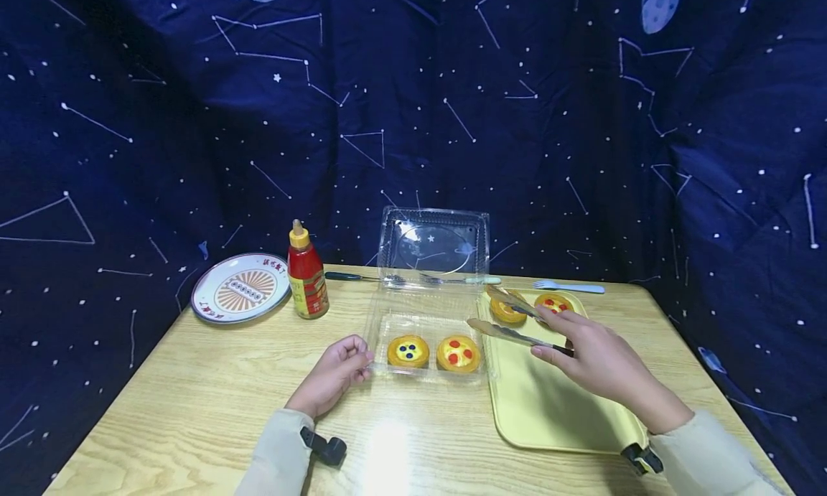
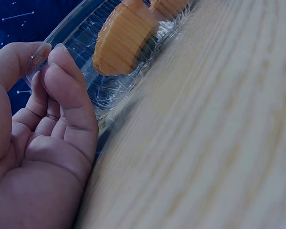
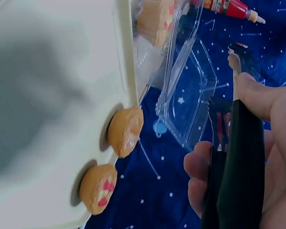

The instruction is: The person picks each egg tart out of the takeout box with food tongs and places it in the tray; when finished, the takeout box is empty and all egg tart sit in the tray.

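My left hand pinches the front left corner of a clear plastic clamshell box, whose lid stands raised at the back. Inside its front half sit two egg tarts side by side: a tart with blue dots and a tart with red dots. In my right hand are metal tongs with black handles, their arms apart and nothing between the tips. The tongs hover over the left edge of a yellow tray. At its far end lie an orange-topped tart and another red-dotted tart.
A patterned plate and a red sauce bottle stand at the back left. Behind the box lies a dark-handled utensil. A blue fork lies beyond the tray, near the table's back edge. A starry dark curtain hangs behind.
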